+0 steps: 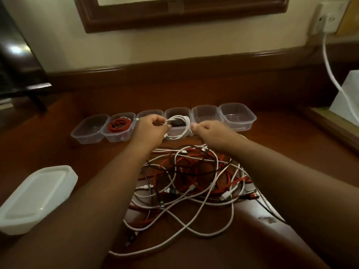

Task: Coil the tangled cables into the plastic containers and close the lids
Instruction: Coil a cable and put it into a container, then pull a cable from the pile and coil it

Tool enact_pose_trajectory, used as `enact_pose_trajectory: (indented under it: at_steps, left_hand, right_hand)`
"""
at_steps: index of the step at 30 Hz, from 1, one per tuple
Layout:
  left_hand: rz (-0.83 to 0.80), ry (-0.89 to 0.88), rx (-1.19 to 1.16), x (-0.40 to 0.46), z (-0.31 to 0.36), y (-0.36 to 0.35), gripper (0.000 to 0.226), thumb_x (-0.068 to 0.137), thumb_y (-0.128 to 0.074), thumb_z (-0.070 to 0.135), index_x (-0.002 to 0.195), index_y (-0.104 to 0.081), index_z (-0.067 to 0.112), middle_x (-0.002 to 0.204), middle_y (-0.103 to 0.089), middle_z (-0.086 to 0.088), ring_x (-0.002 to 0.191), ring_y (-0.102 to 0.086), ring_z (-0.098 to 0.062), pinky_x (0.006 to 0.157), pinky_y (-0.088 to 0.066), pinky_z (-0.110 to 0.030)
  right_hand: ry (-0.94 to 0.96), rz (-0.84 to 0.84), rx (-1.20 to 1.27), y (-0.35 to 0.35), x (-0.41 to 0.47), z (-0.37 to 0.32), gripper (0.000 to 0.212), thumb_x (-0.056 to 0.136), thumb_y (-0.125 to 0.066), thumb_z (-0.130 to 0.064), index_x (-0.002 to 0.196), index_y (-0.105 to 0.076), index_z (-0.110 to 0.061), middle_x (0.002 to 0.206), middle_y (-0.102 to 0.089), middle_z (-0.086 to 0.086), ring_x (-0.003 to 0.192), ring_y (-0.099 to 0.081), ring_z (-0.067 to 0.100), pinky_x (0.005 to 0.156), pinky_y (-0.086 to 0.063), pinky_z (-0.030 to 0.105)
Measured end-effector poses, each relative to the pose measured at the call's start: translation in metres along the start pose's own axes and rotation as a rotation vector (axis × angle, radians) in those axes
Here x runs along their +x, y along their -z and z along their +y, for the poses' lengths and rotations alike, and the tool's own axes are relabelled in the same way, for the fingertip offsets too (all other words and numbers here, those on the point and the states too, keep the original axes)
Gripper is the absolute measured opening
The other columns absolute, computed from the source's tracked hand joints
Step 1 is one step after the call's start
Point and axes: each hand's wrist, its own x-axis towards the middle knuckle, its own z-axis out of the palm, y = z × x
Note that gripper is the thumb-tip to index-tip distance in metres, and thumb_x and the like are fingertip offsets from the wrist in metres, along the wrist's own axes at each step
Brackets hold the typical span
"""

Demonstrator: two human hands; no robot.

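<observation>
White coil [177,126] pinched on both sides — left hand [150,127] and right hand [208,131] curled round it — over the fourth tub [177,113]. Tangle [194,177] just behind the wrists; red coil [119,125] tubbed leftward.

Six clear rectangular plastic containers [237,116] sit in one row on the brown wooden table [281,152], all six open-topped. One holds a coiled red cable [118,125], and one coiled white cable [179,126] hangs between two bare hands, the left hand [150,126] and the right hand [208,131]. One stack of translucent white plastic lids [37,197] at the near left, though how many lids it holds I cannot tell. One tangled heap of white, red and black cables [194,183], too knotted to count strand by strand. One white cord [330,70] runs from one wall socket [328,20].
</observation>
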Motion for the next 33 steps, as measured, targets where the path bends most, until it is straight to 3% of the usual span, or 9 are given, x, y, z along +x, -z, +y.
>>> enact_pose_trajectory:
  at_steps: [2, 5, 8, 10, 12, 17, 23, 29, 33]
  left_hand:
    - [0.03, 0.027, 0.021, 0.022, -0.006, 0.001, 0.007, 0.087, -0.072, 0.023, 0.094, -0.071, 0.022, 0.085, -0.072, -0.001, 0.081, -0.068, -0.021, 0.074, -0.058, -0.041]
    - [0.045, 0.033, 0.089, 0.055, -0.009, -0.005, 0.004, 0.087, -0.072, 0.021, 0.091, -0.071, 0.022, 0.087, -0.072, -0.004, 0.081, -0.069, -0.023, 0.073, -0.062, -0.042]
    - [0.053, 0.017, 0.195, 0.085, -0.01, -0.015, 0.004, 0.087, -0.073, 0.022, 0.089, -0.069, 0.023, 0.09, -0.068, 0.001, 0.082, -0.064, -0.016, 0.077, -0.056, -0.035]
    - [0.044, 0.021, 0.262, 0.102, -0.012, -0.023, 0.007, 0.088, -0.073, 0.025, 0.087, -0.066, 0.026, 0.09, -0.067, 0.003, 0.077, -0.06, -0.011, 0.071, -0.051, -0.03]
    - [0.038, 0.027, 0.338, 0.115, -0.015, -0.03, 0.005, 0.088, -0.073, 0.027, 0.088, -0.068, 0.028, 0.093, -0.067, 0.003, 0.081, -0.062, -0.014, 0.067, -0.048, -0.029]
    - [-0.042, 0.038, 0.611, 0.136, -0.026, -0.052, 0.013, 0.086, -0.072, 0.034, 0.093, -0.075, 0.024, 0.094, -0.072, 0.001, 0.087, -0.065, -0.02, 0.078, -0.056, -0.038]
    - [-0.117, -0.046, 0.898, 0.142, -0.033, -0.061, 0.034, 0.083, -0.069, 0.046, 0.107, -0.073, 0.022, 0.103, -0.07, -0.006, 0.098, -0.062, -0.028, 0.083, -0.056, -0.043]
    - [-0.111, -0.154, 0.658, 0.112, -0.019, -0.043, 0.021, 0.09, -0.065, 0.043, 0.095, -0.074, 0.025, 0.096, -0.07, 0.003, 0.091, -0.064, -0.02, 0.081, -0.057, -0.041]
    - [-0.318, -0.189, 0.62, 0.062, -0.007, -0.033, 0.03, 0.09, -0.067, 0.042, 0.074, -0.068, 0.018, 0.075, -0.066, -0.001, 0.074, -0.063, -0.019, 0.068, -0.052, -0.035]
  right_hand:
    - [0.027, -0.071, -0.216, -0.008, 0.006, 0.009, 0.037, 0.102, -0.044, -0.044, 0.117, -0.06, -0.014, 0.106, -0.063, 0.005, 0.098, -0.058, 0.02, 0.081, -0.047, 0.034]
    - [0.089, -0.151, -0.513, -0.019, 0.018, 0.025, 0.046, 0.099, -0.049, -0.048, 0.133, -0.053, -0.017, 0.129, -0.053, 0.004, 0.122, -0.051, 0.024, 0.098, -0.045, 0.038]
    - [0.109, -0.221, -0.588, -0.025, 0.029, 0.038, 0.05, 0.097, -0.051, -0.049, 0.138, -0.048, -0.02, 0.136, -0.05, 0.004, 0.125, -0.048, 0.024, 0.104, -0.043, 0.041]
    - [0.112, -0.255, -0.591, -0.027, 0.036, 0.044, 0.052, 0.097, -0.053, -0.047, 0.141, -0.043, -0.022, 0.139, -0.049, 0.004, 0.127, -0.047, 0.024, 0.104, -0.043, 0.04]
    - [0.131, -0.248, -0.587, -0.029, 0.043, 0.049, 0.053, 0.096, -0.054, -0.048, 0.141, -0.043, -0.022, 0.138, -0.049, 0.004, 0.126, -0.047, 0.023, 0.103, -0.043, 0.038]
    - [0.193, -0.2, -0.621, -0.031, 0.055, 0.058, 0.049, 0.095, -0.053, -0.051, 0.134, -0.054, -0.022, 0.129, -0.054, 0.001, 0.118, -0.05, 0.021, 0.095, -0.044, 0.034]
    - [0.225, -0.179, -0.666, -0.031, 0.061, 0.06, 0.033, 0.097, -0.053, -0.039, 0.123, -0.063, -0.019, 0.121, -0.056, 0.001, 0.112, -0.053, 0.022, 0.091, -0.047, 0.037]
    - [0.21, -0.163, -0.69, -0.032, 0.061, 0.06, 0.029, 0.096, -0.056, -0.032, 0.121, -0.065, -0.019, 0.122, -0.059, 0.003, 0.11, -0.056, 0.025, 0.092, -0.05, 0.041]
    - [0.128, -0.127, -0.613, -0.027, 0.06, 0.054, 0.023, 0.095, -0.059, -0.026, 0.115, -0.066, -0.018, 0.108, -0.063, 0.003, 0.099, -0.059, 0.024, 0.08, -0.051, 0.037]
